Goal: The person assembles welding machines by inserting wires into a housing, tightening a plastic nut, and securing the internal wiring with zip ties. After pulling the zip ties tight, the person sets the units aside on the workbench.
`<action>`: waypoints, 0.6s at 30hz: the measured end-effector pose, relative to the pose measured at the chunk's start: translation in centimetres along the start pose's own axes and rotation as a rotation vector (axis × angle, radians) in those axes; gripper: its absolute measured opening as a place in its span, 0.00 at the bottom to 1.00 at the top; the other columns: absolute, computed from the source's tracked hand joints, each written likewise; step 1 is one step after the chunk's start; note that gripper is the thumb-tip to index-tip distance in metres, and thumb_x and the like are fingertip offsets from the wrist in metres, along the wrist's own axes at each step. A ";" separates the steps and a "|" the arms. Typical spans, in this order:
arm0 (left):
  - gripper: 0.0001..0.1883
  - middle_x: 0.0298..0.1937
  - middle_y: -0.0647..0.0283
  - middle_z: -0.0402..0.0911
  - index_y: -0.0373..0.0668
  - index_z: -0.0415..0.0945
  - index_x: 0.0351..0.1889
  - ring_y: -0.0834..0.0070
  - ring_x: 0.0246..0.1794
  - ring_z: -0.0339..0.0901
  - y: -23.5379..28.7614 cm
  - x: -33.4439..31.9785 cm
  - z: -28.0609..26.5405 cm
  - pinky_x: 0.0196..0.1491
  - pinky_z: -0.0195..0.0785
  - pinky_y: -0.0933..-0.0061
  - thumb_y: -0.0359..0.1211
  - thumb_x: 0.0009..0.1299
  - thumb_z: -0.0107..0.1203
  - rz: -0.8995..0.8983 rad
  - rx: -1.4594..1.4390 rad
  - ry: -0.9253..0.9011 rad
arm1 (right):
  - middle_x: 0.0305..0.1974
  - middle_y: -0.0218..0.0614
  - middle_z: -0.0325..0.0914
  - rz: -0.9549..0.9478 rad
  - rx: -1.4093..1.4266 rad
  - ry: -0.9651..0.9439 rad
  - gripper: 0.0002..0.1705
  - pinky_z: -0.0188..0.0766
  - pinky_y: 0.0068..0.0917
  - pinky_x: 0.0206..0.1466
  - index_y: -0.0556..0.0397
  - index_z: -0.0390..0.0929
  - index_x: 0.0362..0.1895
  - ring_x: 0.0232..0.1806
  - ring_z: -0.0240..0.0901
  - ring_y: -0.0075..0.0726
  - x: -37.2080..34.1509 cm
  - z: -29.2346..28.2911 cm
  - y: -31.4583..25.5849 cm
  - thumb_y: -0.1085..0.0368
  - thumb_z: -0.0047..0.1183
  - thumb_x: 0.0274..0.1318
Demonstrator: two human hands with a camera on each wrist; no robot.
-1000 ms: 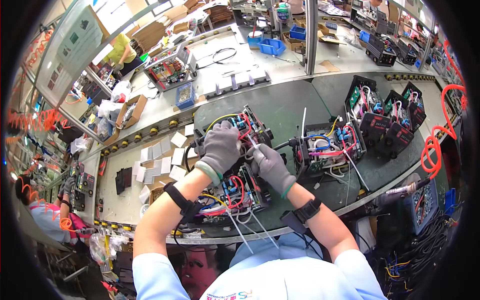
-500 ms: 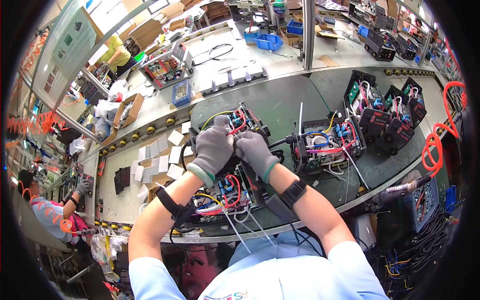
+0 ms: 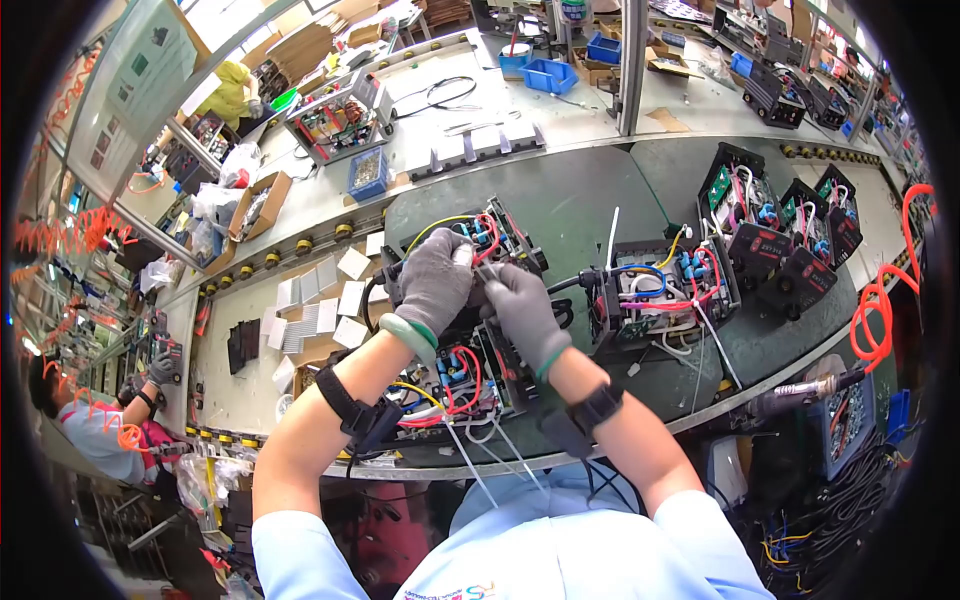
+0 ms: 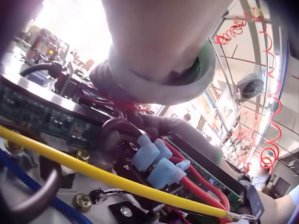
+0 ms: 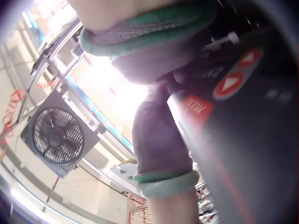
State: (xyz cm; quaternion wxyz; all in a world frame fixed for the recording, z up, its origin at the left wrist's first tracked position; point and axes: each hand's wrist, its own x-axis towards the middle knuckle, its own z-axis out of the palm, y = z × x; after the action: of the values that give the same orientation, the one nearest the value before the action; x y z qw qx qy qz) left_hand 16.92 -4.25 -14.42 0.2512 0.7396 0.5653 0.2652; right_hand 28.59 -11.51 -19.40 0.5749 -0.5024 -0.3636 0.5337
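Both hands wear grey gloves and meet over an opened electronic unit [image 3: 515,245] with a black front panel. My left hand [image 3: 437,280] bends its fingers down into the unit and grips wires there, its fingertips largely hidden. Close beside it, my right hand [image 3: 525,310] pinches a thin pale cable tie, mostly covered by the fingers. A second opened unit [image 3: 465,385] sits nearer the body, white ties trailing from it. In the left wrist view, a yellow wire [image 4: 103,176] crosses before light-blue connector sleeves [image 4: 166,172] and red wires [image 4: 205,189].
To the right stands another opened unit [image 3: 665,290] with a long white tie. More units [image 3: 765,255] stand beyond it. White pads [image 3: 320,300] lie at left on the bench. A blue bin [image 3: 368,175] and grey heatsink-like strip [image 3: 478,150] occupy the back. An orange coiled hose [image 3: 870,310] hangs right.
My right hand has moved up and left, closing in on the left hand. The white tie that stood out between the hands is now mostly covered. My left hand stays at the unit.
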 end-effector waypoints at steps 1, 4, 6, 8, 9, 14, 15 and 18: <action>0.08 0.35 0.56 0.85 0.38 0.79 0.40 0.71 0.36 0.82 0.3 -0.2 0.0 0.43 0.73 0.71 0.34 0.73 0.55 0.109 0.112 0.091 | 0.28 0.33 0.81 0.002 -0.006 -0.004 0.11 0.72 0.27 0.32 0.56 0.80 0.46 0.26 0.76 0.30 -0.6 0.1 0.5 0.69 0.48 0.64; 0.11 0.39 0.51 0.84 0.43 0.78 0.42 0.54 0.44 0.82 -0.5 0.2 -0.3 0.49 0.73 0.59 0.40 0.73 0.55 0.028 0.039 0.059 | 0.31 0.51 0.80 -0.400 -0.339 0.236 0.11 0.73 0.37 0.38 0.55 0.80 0.48 0.33 0.80 0.50 -1.4 0.6 1.2 0.68 0.49 0.64; 0.12 0.41 0.49 0.84 0.39 0.77 0.45 0.56 0.44 0.83 -0.7 0.2 -0.6 0.49 0.73 0.60 0.38 0.72 0.56 0.077 0.033 0.016 | 0.31 0.49 0.81 -0.367 -0.320 0.205 0.11 0.73 0.36 0.38 0.54 0.80 0.48 0.32 0.80 0.48 -0.8 0.8 1.3 0.68 0.50 0.64; 0.12 0.41 0.50 0.85 0.38 0.78 0.47 0.58 0.44 0.83 -1.6 0.8 -0.4 0.49 0.74 0.62 0.36 0.72 0.56 0.040 -0.107 0.001 | 0.28 0.43 0.81 -0.336 -0.187 0.162 0.11 0.73 0.32 0.34 0.55 0.82 0.46 0.27 0.79 0.36 1.0 0.9 2.6 0.68 0.51 0.64; 0.13 0.42 0.50 0.85 0.37 0.78 0.48 0.60 0.44 0.84 -1.8 1.0 -0.4 0.49 0.74 0.63 0.35 0.71 0.56 0.008 -0.240 -0.014 | 0.28 0.43 0.81 -0.337 -0.186 0.162 0.11 0.73 0.32 0.34 0.55 0.82 0.46 0.27 0.79 0.36 1.3 1.1 2.4 0.68 0.51 0.64; 0.11 0.40 0.59 0.86 0.34 0.79 0.48 0.75 0.41 0.82 -0.7 0.1 -1.4 0.46 0.75 0.75 0.29 0.70 0.58 0.119 -0.057 -0.074 | 0.23 0.31 0.78 -0.086 -0.006 0.153 0.09 0.69 0.26 0.27 0.56 0.83 0.40 0.22 0.71 0.21 2.4 1.8 2.0 0.69 0.50 0.64; 0.11 0.40 0.59 0.86 0.34 0.79 0.48 0.75 0.41 0.82 -0.9 0.3 -1.2 0.46 0.75 0.75 0.29 0.70 0.58 0.117 -0.060 -0.074 | 0.23 0.29 0.77 -0.092 0.021 0.167 0.09 0.68 0.26 0.27 0.56 0.83 0.39 0.21 0.70 0.21 3.0 1.9 2.2 0.69 0.50 0.64; 0.09 0.31 0.65 0.85 0.35 0.82 0.39 0.85 0.28 0.76 -1.7 1.1 -0.6 0.34 0.71 0.78 0.32 0.67 0.62 0.017 -0.367 -0.112 | 0.26 0.25 0.78 -0.097 0.033 0.079 0.08 0.64 0.17 0.23 0.51 0.79 0.37 0.21 0.70 0.17 3.3 1.7 1.3 0.68 0.46 0.67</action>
State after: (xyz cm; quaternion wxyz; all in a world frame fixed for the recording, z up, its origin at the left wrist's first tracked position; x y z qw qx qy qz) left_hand 15.56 -2.73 -15.03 0.4108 0.6998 0.4861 0.3245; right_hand 27.16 -8.00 -20.67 0.6223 -0.4951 -0.3558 0.4909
